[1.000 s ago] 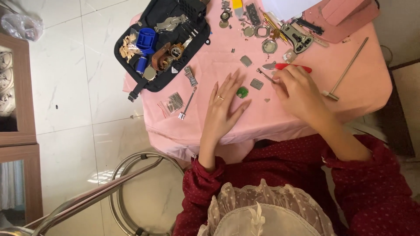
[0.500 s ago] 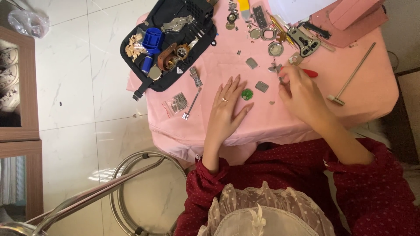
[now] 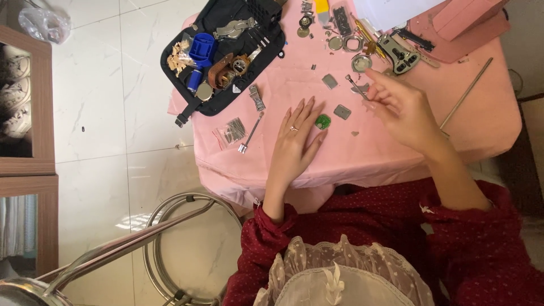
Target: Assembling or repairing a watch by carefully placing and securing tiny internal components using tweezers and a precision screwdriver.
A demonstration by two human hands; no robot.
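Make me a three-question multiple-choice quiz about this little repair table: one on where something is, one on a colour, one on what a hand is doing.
1. Where does the small green round part lie?
A. inside the black tool case
B. on the pink cloth beside the left hand's fingertips
C. on the floor

2. What colour is the tablecloth?
A. pink
B. white
C. blue

3. How is the left hand?
A. clenched in a fist
B. gripping a hammer
C. flat on the cloth, fingers spread

Answers: 1 B, it sits just right of the fingertips; 2 A, the cloth is pink throughout; 3 C, the palm is down, holding nothing.
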